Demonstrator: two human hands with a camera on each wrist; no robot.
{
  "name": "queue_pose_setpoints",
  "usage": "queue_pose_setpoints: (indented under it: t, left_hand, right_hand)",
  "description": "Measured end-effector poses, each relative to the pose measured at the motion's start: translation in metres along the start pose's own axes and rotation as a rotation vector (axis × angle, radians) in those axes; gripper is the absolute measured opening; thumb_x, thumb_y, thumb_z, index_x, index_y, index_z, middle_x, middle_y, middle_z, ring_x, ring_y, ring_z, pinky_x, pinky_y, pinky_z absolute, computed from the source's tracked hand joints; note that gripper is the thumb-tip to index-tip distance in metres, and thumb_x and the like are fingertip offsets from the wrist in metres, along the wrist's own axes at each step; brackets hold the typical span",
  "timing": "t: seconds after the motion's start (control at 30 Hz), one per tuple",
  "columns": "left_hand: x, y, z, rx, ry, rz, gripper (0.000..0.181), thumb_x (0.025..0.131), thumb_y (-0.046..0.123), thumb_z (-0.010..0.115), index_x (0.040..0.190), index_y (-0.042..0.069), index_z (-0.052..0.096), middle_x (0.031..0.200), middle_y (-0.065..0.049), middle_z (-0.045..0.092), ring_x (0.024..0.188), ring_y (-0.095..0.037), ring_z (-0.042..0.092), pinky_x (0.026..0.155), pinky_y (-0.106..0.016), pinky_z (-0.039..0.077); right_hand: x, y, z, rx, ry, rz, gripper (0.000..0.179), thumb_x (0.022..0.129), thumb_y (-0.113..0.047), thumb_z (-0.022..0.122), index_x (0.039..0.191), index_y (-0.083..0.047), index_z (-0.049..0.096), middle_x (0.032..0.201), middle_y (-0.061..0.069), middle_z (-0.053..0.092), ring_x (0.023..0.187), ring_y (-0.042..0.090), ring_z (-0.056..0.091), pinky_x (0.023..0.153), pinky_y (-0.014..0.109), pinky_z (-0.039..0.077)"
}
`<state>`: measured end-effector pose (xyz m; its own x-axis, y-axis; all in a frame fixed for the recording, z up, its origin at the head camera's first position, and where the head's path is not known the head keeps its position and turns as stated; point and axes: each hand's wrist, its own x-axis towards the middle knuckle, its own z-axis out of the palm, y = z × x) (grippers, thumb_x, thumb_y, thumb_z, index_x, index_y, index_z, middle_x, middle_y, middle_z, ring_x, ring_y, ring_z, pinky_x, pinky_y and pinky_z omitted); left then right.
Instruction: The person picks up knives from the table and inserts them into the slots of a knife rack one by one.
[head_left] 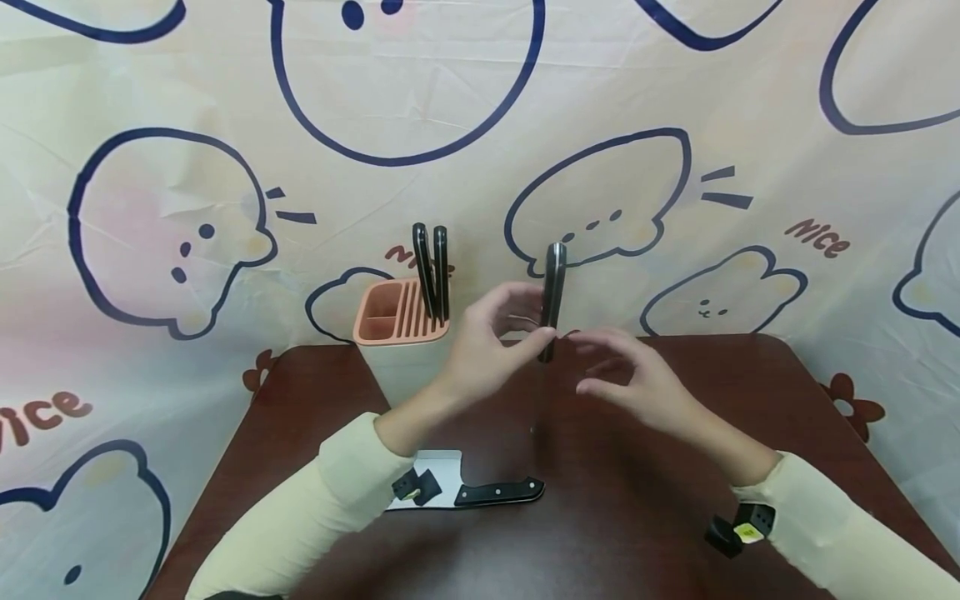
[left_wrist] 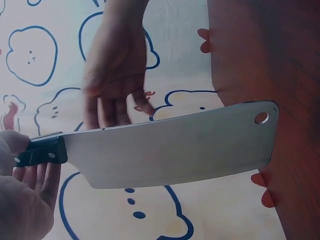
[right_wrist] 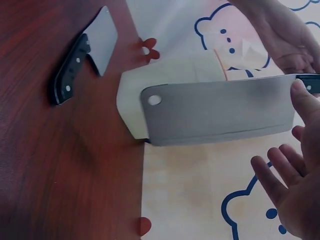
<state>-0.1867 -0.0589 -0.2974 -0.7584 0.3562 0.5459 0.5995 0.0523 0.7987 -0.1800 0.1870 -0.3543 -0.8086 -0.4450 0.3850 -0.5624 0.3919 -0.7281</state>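
Cleaver is pointing blade-down over the worktop, fingers of the left hand clamping its black handle; the blade, edge-on, is barely showing in the head view but appearing broadside in both wrist views. The right hand is hovering just beside it, fingers apart. The left sleeve is partly covering a second knife on the worktop. The left arm is hiding part of the knife block, whose slots are concealing the blades below two black handles.
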Motion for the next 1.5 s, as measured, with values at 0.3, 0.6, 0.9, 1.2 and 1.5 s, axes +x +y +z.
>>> queue_pose_setpoints:
  t: [0.3,0.6,0.9,1.2,1.5]
  left_hand:
    - [-0.006,0.004,-0.013,0.0,-0.005,-0.032,0.04,0.091,0.0,0.072,0.129,-0.002,0.059,0.11,-0.014,0.068,0.098,-0.022,0.067,0.09,-0.035,0.058]
    - [-0.013,0.012,-0.033,0.02,-0.021,-0.032,0.041,0.09,0.0,0.072,0.129,-0.004,0.059,0.112,-0.015,0.068,0.1,-0.024,0.067,0.091,-0.036,0.058]
    - [-0.02,0.023,-0.056,0.075,0.0,-0.076,0.044,0.089,-0.001,0.074,0.13,-0.002,0.059,0.114,-0.014,0.067,0.104,-0.021,0.065,0.092,-0.032,0.057]
    - [-0.024,0.038,-0.078,0.082,0.049,-0.069,0.045,0.088,-0.007,0.072,0.131,-0.006,0.057,0.113,-0.016,0.065,0.102,-0.022,0.063,0.087,-0.024,0.057]
    - [-0.025,0.05,-0.1,0.071,0.082,-0.034,0.044,0.09,-0.007,0.068,0.132,-0.004,0.057,0.12,-0.02,0.066,0.106,-0.023,0.066,0.092,-0.028,0.057]
  right_hand:
    - [-0.008,0.005,0.015,-0.066,-0.128,-0.029,0.077,0.086,-0.023,0.084,0.152,-0.017,0.046,0.153,0.004,0.048,0.134,0.025,0.051,0.104,0.048,0.05]
    - [-0.016,0.011,0.031,-0.086,-0.206,-0.02,0.081,0.086,-0.028,0.084,0.155,-0.019,0.043,0.158,0.005,0.043,0.144,0.029,0.041,0.11,0.059,0.041]
    - [-0.021,0.02,0.047,-0.084,-0.247,-0.04,0.08,0.086,-0.036,0.082,0.154,-0.018,0.044,0.158,0.006,0.043,0.145,0.026,0.04,0.111,0.056,0.041]
    - [-0.024,0.027,0.066,-0.084,-0.299,-0.017,0.08,0.086,-0.028,0.084,0.154,-0.017,0.044,0.157,0.009,0.043,0.144,0.026,0.041,0.111,0.056,0.041]
    - [-0.033,0.034,0.086,-0.094,-0.37,0.005,0.076,0.088,-0.035,0.081,0.154,-0.022,0.045,0.156,0.003,0.045,0.142,0.023,0.042,0.112,0.054,0.041]
